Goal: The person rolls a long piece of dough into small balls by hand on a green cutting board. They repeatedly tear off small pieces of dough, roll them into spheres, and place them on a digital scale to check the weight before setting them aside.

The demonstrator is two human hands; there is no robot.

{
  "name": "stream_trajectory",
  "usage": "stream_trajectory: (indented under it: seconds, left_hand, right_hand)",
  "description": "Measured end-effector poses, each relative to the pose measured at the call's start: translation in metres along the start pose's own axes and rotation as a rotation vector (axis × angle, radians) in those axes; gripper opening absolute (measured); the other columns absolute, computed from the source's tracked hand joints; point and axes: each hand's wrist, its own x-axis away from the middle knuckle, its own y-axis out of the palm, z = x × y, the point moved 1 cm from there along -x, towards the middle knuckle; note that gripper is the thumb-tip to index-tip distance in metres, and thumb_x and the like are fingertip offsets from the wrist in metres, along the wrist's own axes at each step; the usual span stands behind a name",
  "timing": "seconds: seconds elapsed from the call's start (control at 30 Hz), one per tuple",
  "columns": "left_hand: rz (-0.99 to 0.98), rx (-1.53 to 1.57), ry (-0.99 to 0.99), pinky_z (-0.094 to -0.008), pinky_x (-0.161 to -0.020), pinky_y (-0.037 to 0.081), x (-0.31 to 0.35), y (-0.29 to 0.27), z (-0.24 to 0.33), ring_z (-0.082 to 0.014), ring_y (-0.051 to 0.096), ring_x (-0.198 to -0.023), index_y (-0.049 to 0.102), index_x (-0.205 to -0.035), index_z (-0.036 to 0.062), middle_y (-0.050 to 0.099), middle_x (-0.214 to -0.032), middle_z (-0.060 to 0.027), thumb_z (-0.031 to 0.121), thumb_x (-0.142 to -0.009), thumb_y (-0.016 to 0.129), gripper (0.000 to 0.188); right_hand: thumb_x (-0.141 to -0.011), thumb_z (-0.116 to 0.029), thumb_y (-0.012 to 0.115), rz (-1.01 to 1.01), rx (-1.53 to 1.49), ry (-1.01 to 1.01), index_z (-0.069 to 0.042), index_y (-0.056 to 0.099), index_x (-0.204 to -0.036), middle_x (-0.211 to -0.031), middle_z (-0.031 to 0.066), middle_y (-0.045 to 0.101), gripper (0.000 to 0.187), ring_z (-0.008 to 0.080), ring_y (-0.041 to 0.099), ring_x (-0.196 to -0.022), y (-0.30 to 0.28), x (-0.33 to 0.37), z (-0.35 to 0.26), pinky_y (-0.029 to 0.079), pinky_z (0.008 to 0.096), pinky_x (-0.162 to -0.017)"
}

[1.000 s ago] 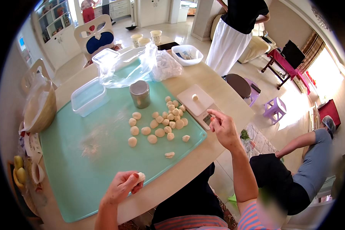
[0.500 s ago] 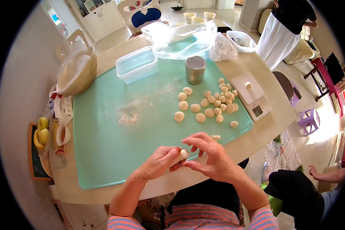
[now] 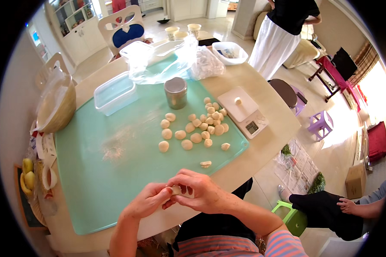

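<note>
My left hand (image 3: 145,201) and my right hand (image 3: 200,192) meet over the near edge of the pale green mat (image 3: 98,171). Together they pinch a small piece of dough (image 3: 176,189) between the fingertips. Several pale dough balls (image 3: 196,127) lie in a cluster on the mat's right half. One flattened dough piece (image 3: 206,163) lies alone just beyond my right hand. A white kitchen scale (image 3: 244,111) with one dough piece on its plate stands right of the cluster.
A metal cup (image 3: 176,92), a clear plastic box (image 3: 115,92) and crumpled plastic bags (image 3: 167,60) stand at the mat's far side. A basket (image 3: 58,105) sits far left. One person stands beyond the table (image 3: 283,30); another's leg (image 3: 351,207) shows at the right.
My right hand came back from the scale side and joined the left at the near edge, and both now hold the dough piece. The view shifted slightly.
</note>
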Motion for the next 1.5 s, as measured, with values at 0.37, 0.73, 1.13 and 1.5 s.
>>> stream_trajectory:
  seconds: [0.37, 0.73, 1.13, 1.5]
  left_hand:
    - [0.026, -0.002, 0.029, -0.0261, -0.063, 0.041, 0.005, -0.005, 0.000, -0.0088, 0.048, -0.069, 0.062, -0.093, -0.0001, 0.055, -0.077, -0.0001, 0.033, -0.109, 0.045, 0.039]
    - [0.040, -0.011, 0.029, -0.0264, -0.060, 0.041, -0.004, 0.007, 0.002, -0.0093, 0.047, -0.067, 0.060, -0.087, -0.0004, 0.053, -0.074, -0.0008, 0.029, -0.108, 0.043, 0.040]
    - [0.049, 0.036, 0.012, -0.0244, -0.062, 0.040, -0.005, 0.005, -0.002, -0.0066, 0.045, -0.070, 0.065, -0.105, 0.0020, 0.053, -0.080, 0.0023, 0.030, -0.111, 0.039, 0.039]
    - [-0.037, 0.092, 0.043, -0.0226, -0.061, 0.041, -0.003, -0.001, -0.016, -0.0062, 0.046, -0.070, 0.066, -0.113, 0.0025, 0.058, -0.085, 0.0021, 0.034, -0.111, 0.043, 0.039]
  right_hand:
    - [-0.097, -0.010, 0.060, 0.754, 0.343, 0.201, 0.002, 0.066, -0.123, -0.065, 0.0061, 0.055, 0.029, 0.0119, 0.049, -0.061, -0.126, 0.022, 0.035, 0.044, 0.0308, -0.058]
    - [-0.098, -0.015, 0.054, 0.776, 0.766, 0.454, 0.001, 0.070, -0.115, -0.083, 0.0210, 0.070, 0.028, 0.0287, 0.068, -0.071, -0.191, 0.065, 0.040, 0.052, 0.0375, -0.069]
    - [-0.085, -0.009, 0.080, 0.055, 0.035, 0.026, -0.005, 0.062, -0.130, -0.113, 0.0085, 0.062, 0.048, 0.0192, 0.062, -0.091, -0.001, 0.012, 0.003, 0.053, 0.0315, -0.075]
    - [-0.085, -0.002, 0.075, 0.059, -0.031, -0.035, -0.001, 0.066, -0.112, -0.093, 0.0060, 0.061, 0.028, 0.0142, 0.060, -0.074, 0.006, 0.003, 0.010, 0.052, 0.0267, -0.063]
